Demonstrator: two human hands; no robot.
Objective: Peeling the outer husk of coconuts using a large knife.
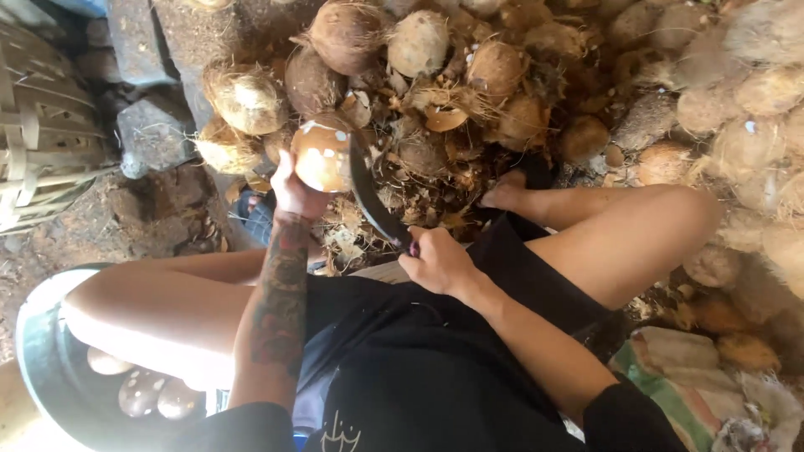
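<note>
- The coconut (321, 157) sat in the person's left hand (295, 191), lifted in front of the knees and just below a heap of husked coconuts (469, 75). Its husk looked mostly gone: a smooth orange-brown shell showed, with pale patches near the top.
- The left hand was cupped around the coconut's lower side, fingers wrapped behind it; a tattooed forearm led up to it.
- The right hand (437, 261) was closed in a fist around the handle of a dark curved knife (368, 194), whose blade rose toward the coconut's right side and seemed to touch or nearly touch it; the exact contact could not be told.
- Judging by the scene, the work was partway along: a grey metal basin (42, 368) at the lower left, beneath the left thigh, held a few smooth peeled coconuts (142, 389), while many fibrous ones remained in the heap.
- Husk scraps and fibres (419, 180) littered the ground between the bare feet, suggesting a good deal of trimming already done.
- A woven basket (42, 134) stood at the far left, and a crumpled sack (695, 368) lay at the lower right.
- The held coconut appeared nearly clean, with only patches of shell left to pare.
</note>
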